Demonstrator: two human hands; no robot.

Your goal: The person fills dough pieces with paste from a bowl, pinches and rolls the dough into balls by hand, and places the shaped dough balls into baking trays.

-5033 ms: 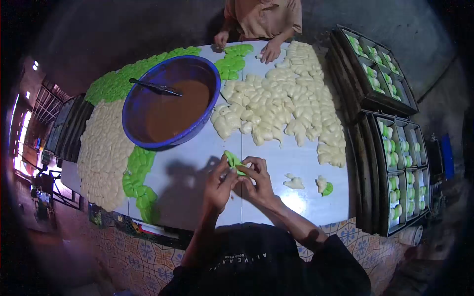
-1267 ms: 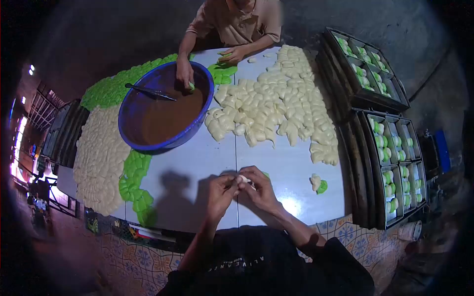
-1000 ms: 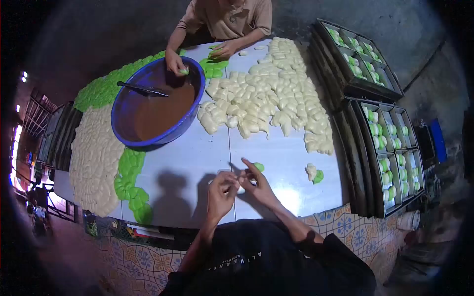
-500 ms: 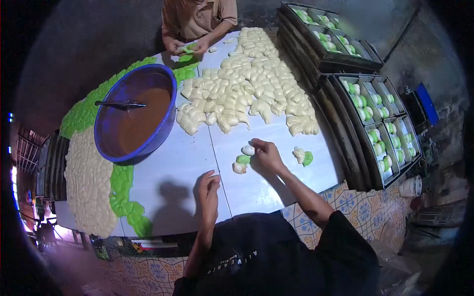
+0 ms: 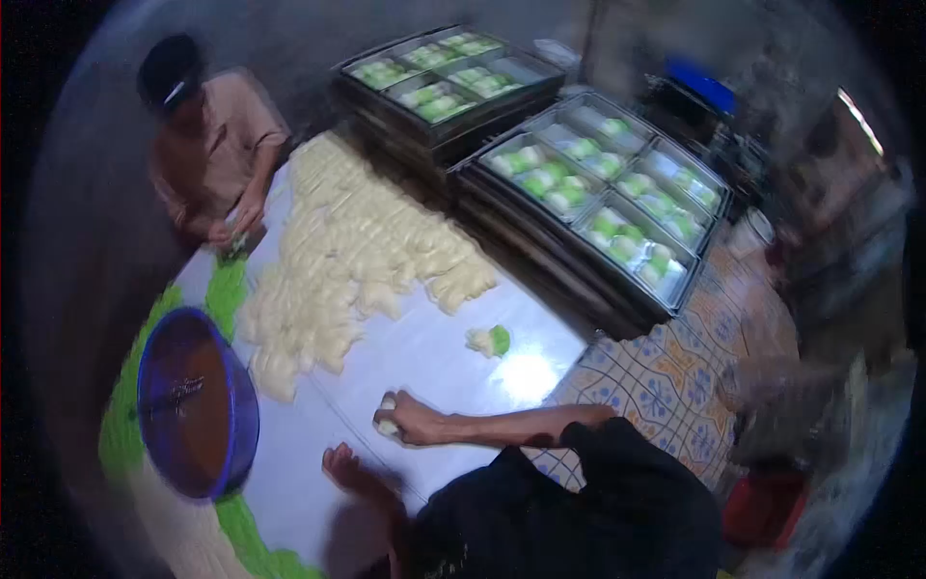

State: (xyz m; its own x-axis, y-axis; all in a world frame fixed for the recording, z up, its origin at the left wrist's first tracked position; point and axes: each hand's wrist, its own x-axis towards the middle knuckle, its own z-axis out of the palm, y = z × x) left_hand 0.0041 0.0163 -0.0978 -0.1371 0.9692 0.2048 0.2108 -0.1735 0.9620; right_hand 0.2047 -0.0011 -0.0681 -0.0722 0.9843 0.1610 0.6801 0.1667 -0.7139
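Note:
My right hand (image 5: 410, 419) is closed round a pale dough piece (image 5: 388, 413) over the white tabletop (image 5: 439, 362); how many pieces it grips is hidden. To its left, my left hand (image 5: 341, 465) hovers near the table with curled fingers, blurred, and nothing can be seen in it. A small cream and green dough pair (image 5: 489, 341) lies beyond my right hand. The large mass of cream dough pieces (image 5: 333, 261) spreads across the table in front of both hands.
A blue basin (image 5: 246, 420) of brown liquid stands at left, with green dough (image 5: 227, 289) beside it. Across the table, a person (image 5: 217, 145) handles something small. Stacked trays with dough pieces (image 5: 579, 217) and another stack (image 5: 449, 82) border the far right side.
The view has swung to the right. My right hand has closed over dough where small pieces lay loose on the table. My left hand stays apart from it.

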